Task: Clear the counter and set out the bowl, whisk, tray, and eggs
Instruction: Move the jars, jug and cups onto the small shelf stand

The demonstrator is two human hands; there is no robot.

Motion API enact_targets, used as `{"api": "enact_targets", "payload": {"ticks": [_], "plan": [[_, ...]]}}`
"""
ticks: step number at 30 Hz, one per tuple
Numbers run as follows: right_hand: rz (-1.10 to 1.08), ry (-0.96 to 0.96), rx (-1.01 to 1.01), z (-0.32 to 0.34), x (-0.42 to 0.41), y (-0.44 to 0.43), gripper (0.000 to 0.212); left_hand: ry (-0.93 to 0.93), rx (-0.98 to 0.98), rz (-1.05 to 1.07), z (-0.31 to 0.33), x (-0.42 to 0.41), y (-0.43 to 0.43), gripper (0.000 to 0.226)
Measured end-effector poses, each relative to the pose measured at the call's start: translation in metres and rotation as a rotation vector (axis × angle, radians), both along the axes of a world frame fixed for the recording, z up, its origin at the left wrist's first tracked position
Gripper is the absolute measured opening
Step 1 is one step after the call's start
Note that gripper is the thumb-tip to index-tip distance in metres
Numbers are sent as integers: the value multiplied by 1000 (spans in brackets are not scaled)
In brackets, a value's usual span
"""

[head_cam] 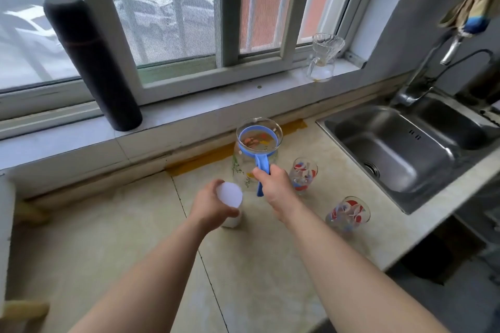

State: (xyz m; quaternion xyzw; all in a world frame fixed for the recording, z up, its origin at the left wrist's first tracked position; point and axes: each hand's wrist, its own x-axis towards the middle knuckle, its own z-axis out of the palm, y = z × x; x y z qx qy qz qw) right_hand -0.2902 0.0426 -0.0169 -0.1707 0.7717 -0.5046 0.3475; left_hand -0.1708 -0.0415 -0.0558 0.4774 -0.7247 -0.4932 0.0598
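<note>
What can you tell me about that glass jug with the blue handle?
The jug is clear glass printed with green leaves and small flowers. A blue band rings its neck and joins a blue handle, gripped by the right hand. Its mouth is open, lidless, and it looks empty. It is upright at the back of the counter, left of a patterned glass.

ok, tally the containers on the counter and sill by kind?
painted drinking glasses: 2
glass pitcher, blue handle: 1
white container: 1
black flask: 1
glass carafe with dripper: 1
Total: 6
</note>
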Motion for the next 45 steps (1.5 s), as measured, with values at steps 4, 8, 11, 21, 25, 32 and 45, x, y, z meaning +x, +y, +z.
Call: {"api": "enact_targets", "payload": {"ticks": [4,8,11,21,25,32,45], "plan": [[22,4,-44,4,-2,6,27,23,6,86,9,12,4,83],[56,19,-99,16,3,15,28,55,-13,156,23,26,16,80],[93,21,-140,26,10,25,23,80,-47,212,36,38,26,78],[234,15,-305,78,42,58,18,225,-92,502,88,96,68,80],[309,31,-361,99,67,65,21,282,-157,595,115,130,86,81],[441,-14,-476,148,123,70,22,318,-284,706,158,191,106,83],[628,-83,-567,183,255,22,19,250,-396,933,197,326,95,87]]}}
